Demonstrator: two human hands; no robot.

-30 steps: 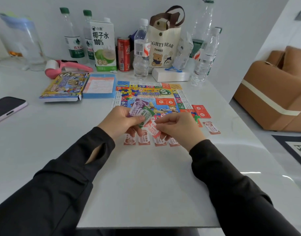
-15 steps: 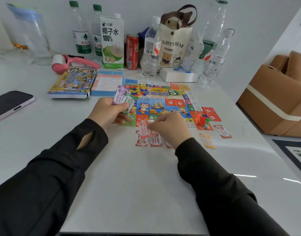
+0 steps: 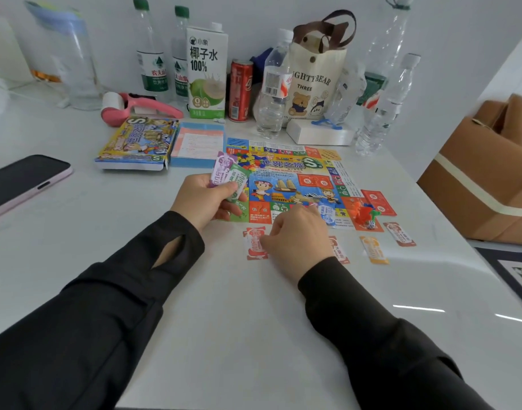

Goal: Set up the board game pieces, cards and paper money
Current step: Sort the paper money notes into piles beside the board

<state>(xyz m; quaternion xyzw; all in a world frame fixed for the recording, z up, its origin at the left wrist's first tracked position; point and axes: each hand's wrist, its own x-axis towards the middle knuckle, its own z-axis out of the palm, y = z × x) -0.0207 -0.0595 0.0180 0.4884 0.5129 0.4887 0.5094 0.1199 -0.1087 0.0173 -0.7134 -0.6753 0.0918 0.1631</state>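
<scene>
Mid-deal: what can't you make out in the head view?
Head view:
Row of notes: partly covered by right hand, count unknown.
Right fingertips: hidden behind the hand; grip unclear.
Fan of notes in left hand: overlapped, count unknown.
Note values: too small, blurred.
Phone: cut by left edge.

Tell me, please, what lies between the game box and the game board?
Head view: a blue tray holding a printed sheet lies between game box and game board.

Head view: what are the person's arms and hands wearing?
Long black sleeves on both arms. The left sleeve has an oval slit near the cuff; the right sleeve shows none. The left hand and right hand are bare: no gloves, rings or watch visible.
</scene>
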